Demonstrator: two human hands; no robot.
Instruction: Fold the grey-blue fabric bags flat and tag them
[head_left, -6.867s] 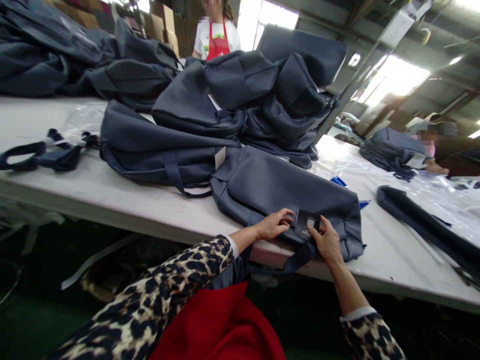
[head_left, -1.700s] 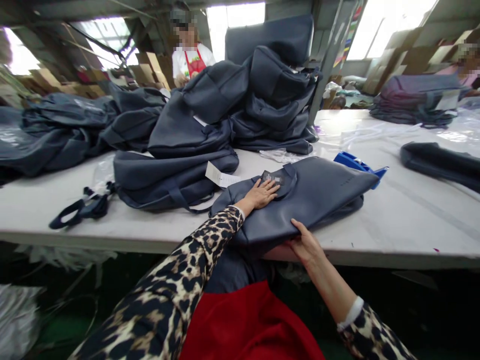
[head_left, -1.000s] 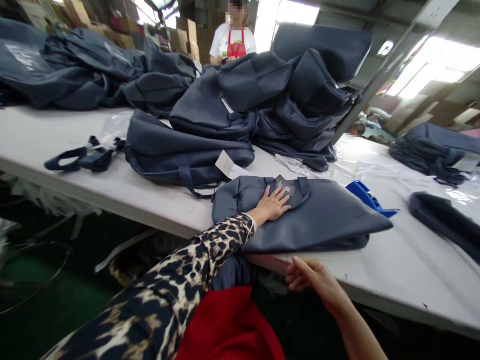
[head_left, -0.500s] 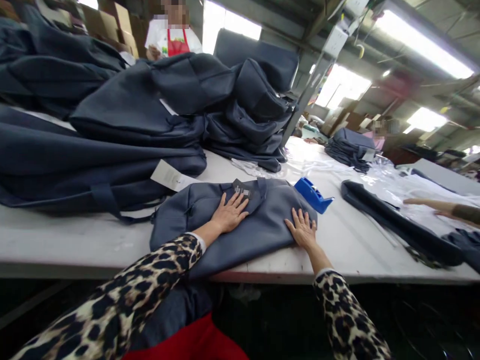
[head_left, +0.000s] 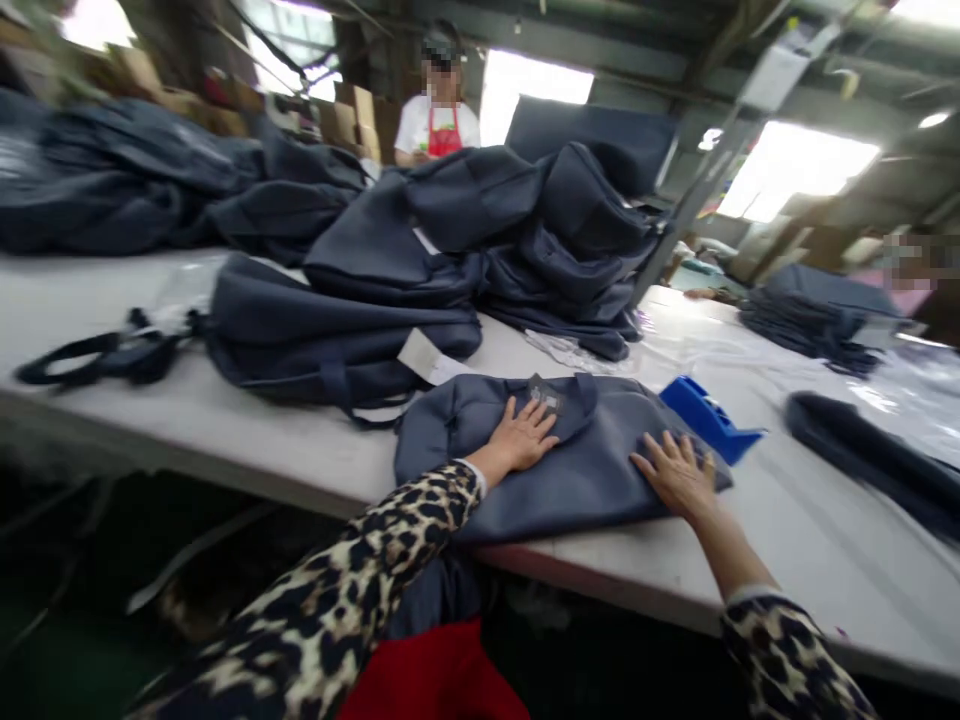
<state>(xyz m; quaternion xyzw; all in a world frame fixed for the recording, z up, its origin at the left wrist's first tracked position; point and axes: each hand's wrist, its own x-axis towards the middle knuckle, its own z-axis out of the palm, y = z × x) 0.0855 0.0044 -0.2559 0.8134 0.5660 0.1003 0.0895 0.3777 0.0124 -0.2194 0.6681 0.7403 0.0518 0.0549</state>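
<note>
A dark blue bag (head_left: 577, 480) lies flat on the white table (head_left: 315, 450), close to its front edge. My left hand (head_left: 523, 437) rests on the bag's upper middle, fingers spread, by a dark printed tag (head_left: 545, 395). On the bag's right end lies my right hand (head_left: 679, 475), palm down, its fingers apart. Neither hand grips anything. A blue tape dispenser (head_left: 709, 418) stands just beyond the bag's right end. Behind the bag's left end, a white tag (head_left: 431, 357) sticks out beside another dark blue bag (head_left: 337, 335).
Dark blue bags (head_left: 480, 200) are heaped at the back, beside a metal post (head_left: 697, 190). Black straps (head_left: 112, 352) lie on the left. A folded dark piece (head_left: 870, 455) and a bag stack (head_left: 814, 310) are to the right. A person in a red apron (head_left: 444, 132) stands behind the heap.
My view has swung left, so everything sits further right, and black straps on the left have come into sight. Both hands stay spread on the bag. The co-worker's arm at right is out of view.
</note>
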